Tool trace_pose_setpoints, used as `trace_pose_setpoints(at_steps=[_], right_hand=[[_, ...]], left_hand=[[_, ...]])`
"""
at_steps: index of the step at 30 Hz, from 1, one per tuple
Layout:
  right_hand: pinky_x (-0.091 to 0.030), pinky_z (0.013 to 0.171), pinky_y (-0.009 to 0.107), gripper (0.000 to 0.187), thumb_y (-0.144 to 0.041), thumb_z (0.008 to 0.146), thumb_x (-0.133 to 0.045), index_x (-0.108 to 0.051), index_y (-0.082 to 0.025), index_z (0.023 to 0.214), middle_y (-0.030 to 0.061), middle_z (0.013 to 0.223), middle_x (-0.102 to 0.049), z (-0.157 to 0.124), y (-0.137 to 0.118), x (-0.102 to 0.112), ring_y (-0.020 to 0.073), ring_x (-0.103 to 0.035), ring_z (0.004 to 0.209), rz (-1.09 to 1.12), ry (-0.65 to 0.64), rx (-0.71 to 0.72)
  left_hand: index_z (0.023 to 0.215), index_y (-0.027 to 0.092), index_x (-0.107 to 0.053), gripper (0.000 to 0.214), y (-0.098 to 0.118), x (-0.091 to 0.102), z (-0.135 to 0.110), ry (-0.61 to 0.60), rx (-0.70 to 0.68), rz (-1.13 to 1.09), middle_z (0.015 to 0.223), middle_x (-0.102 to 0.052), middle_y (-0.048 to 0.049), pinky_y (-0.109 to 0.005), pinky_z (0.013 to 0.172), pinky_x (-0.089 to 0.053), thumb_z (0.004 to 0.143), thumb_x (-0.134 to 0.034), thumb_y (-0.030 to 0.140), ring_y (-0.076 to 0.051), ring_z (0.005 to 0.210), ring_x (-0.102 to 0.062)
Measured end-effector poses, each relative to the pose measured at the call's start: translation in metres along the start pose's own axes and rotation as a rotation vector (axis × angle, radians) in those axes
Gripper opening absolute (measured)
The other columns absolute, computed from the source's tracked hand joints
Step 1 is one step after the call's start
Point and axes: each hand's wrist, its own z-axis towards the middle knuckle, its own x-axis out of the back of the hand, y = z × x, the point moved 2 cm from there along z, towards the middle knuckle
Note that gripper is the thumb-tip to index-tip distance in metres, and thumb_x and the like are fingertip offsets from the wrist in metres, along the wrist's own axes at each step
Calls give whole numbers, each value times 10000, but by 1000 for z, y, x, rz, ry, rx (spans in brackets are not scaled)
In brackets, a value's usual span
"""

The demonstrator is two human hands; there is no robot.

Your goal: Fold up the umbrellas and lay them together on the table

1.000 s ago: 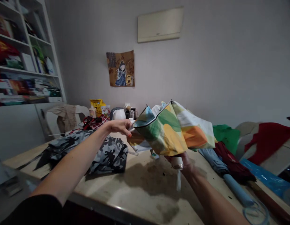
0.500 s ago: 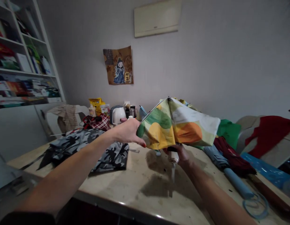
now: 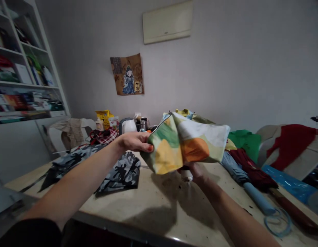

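Above the table I hold a partly folded umbrella [image 3: 171, 144] with green, yellow, orange and white patches. My left hand [image 3: 137, 141] is closed on the left edge of its fabric, the thumb in front and the fingers hidden behind. Under the canopy, my right hand [image 3: 196, 172] grips the umbrella near its pale handle [image 3: 186, 175]; the fabric covers some of those fingers. A grey camouflage umbrella [image 3: 120, 171] lies spread on the table just below my left forearm.
On the right lie a light blue umbrella [image 3: 256, 197] with a looped strap and a dark red umbrella [image 3: 259, 171] with a brown handle. A white kettle [image 3: 128, 126] and a yellow bag [image 3: 104, 118] stand at the back. Chairs flank the table [image 3: 138, 206].
The canopy has swung left and tilted, its left panel now facing me more. My left hand has shifted left and its thumb lies against the fabric edge. My right hand still holds the umbrella.
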Motion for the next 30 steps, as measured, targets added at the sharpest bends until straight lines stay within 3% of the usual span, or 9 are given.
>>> trace_pose_setpoints(at_steps=[3,6,8,10,15,18,23,26,30], right_hand=[[-342,437,223,219,-300,630,-790,-681,-115,586,44,562,-635,2,2,1,107,-508,472,-26,10,-34],[-363,444,212,222,-300,641,-786,-669,-115,598,24,558,-624,7,2,4,98,-511,475,22,48,-12],[-384,452,207,226,-299,639,-792,-652,-124,611,15,571,-618,10,0,5,99,-521,496,88,66,8],[-400,454,204,223,-278,629,-798,-630,-133,624,7,585,-601,11,-5,4,97,-517,513,160,61,17],[-416,451,158,285,-266,614,-796,-531,-160,604,-31,581,-495,8,-22,1,65,-454,525,325,-5,10],[-432,473,116,295,-179,623,-778,-483,-163,623,-45,605,-480,6,-26,0,45,-461,546,521,-15,-1],[-444,478,119,308,-68,653,-706,-419,-179,663,-51,621,-473,4,-23,-2,47,-487,548,778,-21,-44],[-443,481,125,326,-67,703,-663,-365,-196,680,-59,623,-455,0,-24,-5,48,-486,543,800,-61,-29],[-449,499,120,336,-68,745,-623,-321,-208,703,-64,630,-446,-3,-26,-8,47,-494,549,799,-91,-59]], left_hand=[[699,176,-636,493,7,16,-5,273,-166,-98,659,-665,-56,-306,594,-524,535,-859,584,-192,608,-637],[746,184,-583,321,19,38,-9,862,-423,-168,686,-667,-14,-244,594,-494,674,-820,387,-129,608,-617],[759,173,-573,205,16,44,-10,1217,-459,-159,698,-678,-8,-197,574,-456,739,-747,278,-91,594,-593],[750,159,-574,159,4,37,-9,1351,-407,-149,677,-672,-3,-174,531,-416,760,-705,250,-70,549,-558],[783,149,-584,346,-36,-6,4,1083,-309,-296,695,-681,-8,-197,549,-440,671,-792,401,-77,542,-560],[785,142,-576,361,-52,-24,14,1031,-198,-336,702,-681,-25,-184,535,-409,665,-805,394,-76,554,-558],[840,157,-580,337,-66,-33,31,1073,-4,-378,799,-655,-25,-203,580,-457,738,-779,409,-106,675,-583],[865,166,-598,351,-72,-37,46,950,141,-620,793,-650,-27,-276,624,-521,758,-764,456,-145,689,-613],[836,124,-635,138,-71,-32,63,838,31,-919,729,-674,-50,-253,584,-520,773,-744,179,-143,607,-627]])
